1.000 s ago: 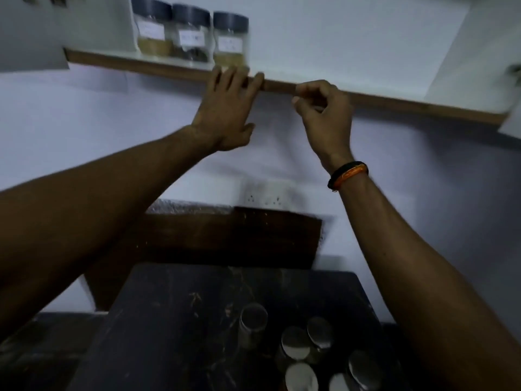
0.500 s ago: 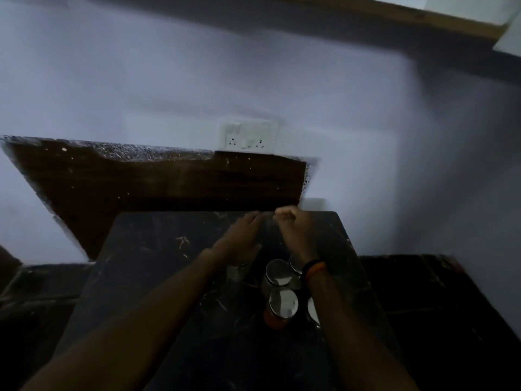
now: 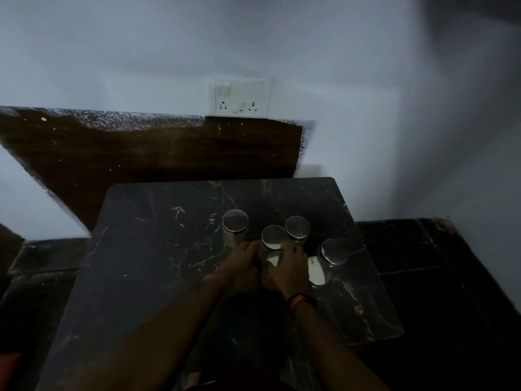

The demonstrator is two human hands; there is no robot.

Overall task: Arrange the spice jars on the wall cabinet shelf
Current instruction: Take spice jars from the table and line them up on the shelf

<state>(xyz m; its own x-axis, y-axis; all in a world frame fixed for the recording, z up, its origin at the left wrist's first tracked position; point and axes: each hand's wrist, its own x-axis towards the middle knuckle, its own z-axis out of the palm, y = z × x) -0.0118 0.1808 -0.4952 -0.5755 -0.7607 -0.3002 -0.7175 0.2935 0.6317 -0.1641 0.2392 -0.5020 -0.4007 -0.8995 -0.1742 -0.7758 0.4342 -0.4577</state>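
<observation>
Flanking the nearest spice jar [image 3: 273, 262] upright on the tabletop [image 3: 158, 249], the left hand [image 3: 243, 265] and right hand [image 3: 291, 268] curl against its sides; neither is nearer.

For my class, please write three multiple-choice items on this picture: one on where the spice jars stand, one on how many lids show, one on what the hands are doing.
1. Where do the shiny-lidded spice jars stand?
A. on the dark marble table top
B. on a wall shelf
C. on the floor

2. How many round lids show?
A. two
B. six
C. ten

3. What are the left hand and right hand doing?
A. hanging at the sides
B. pressing the white wall socket plate
C. closing round one jar between them

Key: 1 A, the jars cluster on the marble; 2 B, six lids can be counted; 3 C, both hands flank the near middle jar.
</observation>
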